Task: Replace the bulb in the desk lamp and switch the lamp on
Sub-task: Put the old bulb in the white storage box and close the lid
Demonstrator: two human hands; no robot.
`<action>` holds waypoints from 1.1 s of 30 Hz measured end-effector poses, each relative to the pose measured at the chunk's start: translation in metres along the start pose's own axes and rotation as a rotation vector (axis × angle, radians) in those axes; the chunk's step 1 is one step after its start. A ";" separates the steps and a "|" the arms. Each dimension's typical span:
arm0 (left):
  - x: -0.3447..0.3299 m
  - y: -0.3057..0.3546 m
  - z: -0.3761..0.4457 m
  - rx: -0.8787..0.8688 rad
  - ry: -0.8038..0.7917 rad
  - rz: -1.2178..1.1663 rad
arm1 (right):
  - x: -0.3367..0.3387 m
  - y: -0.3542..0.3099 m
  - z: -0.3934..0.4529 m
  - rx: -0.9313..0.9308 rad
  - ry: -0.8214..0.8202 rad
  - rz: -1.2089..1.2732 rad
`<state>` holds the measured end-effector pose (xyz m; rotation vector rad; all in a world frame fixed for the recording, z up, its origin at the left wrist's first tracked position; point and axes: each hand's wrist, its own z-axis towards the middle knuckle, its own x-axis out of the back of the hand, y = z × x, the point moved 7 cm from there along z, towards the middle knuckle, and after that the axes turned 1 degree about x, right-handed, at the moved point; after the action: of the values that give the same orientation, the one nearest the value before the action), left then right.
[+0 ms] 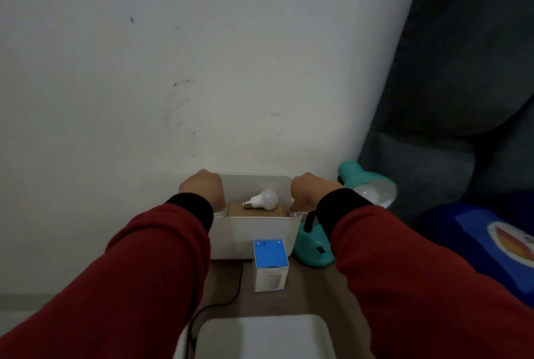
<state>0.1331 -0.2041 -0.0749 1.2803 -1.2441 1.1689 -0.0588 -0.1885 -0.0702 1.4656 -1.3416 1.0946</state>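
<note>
A white open bin (254, 231) stands against the wall. Inside it a white bulb (264, 199) lies on its side on a brown cardboard piece (257, 211). My left hand (202, 188) grips the bin's left rim and my right hand (310, 192) grips its right rim. A teal desk lamp (313, 248) stands just right of the bin, its shade (372, 188) facing toward me with a bulb in it, unlit. A blue-and-white bulb box (271, 264) stands upright in front of the bin.
A black cord (228, 298) runs over the brown table surface toward me. A white lid or tray (260, 338) lies at the near edge. A dark sofa (450, 98) and a blue object (491, 246) are on the right. The white wall is straight ahead.
</note>
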 end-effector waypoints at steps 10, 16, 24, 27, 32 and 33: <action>-0.012 -0.007 -0.107 0.059 0.002 -0.110 | -0.040 0.012 -0.110 -0.020 0.057 0.088; -0.084 -0.008 -0.161 0.046 -0.048 -0.299 | -0.104 0.011 -0.163 -0.035 0.007 0.261; -0.204 -0.004 -0.227 0.084 -0.202 -0.534 | -0.214 0.008 -0.190 -0.067 -0.070 0.545; -0.231 -0.002 -0.236 0.100 -0.251 -0.520 | -0.250 0.014 -0.185 -0.130 -0.066 0.570; -0.251 0.001 -0.240 0.109 -0.330 -0.478 | -0.291 0.025 -0.175 -0.204 -0.126 0.533; -0.254 0.001 -0.239 0.110 -0.339 -0.467 | -0.296 0.027 -0.172 -0.197 -0.136 0.523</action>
<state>0.1248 0.0530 -0.3103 1.7899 -1.0413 0.7090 -0.1083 0.0518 -0.3107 1.0855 -1.9398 1.1520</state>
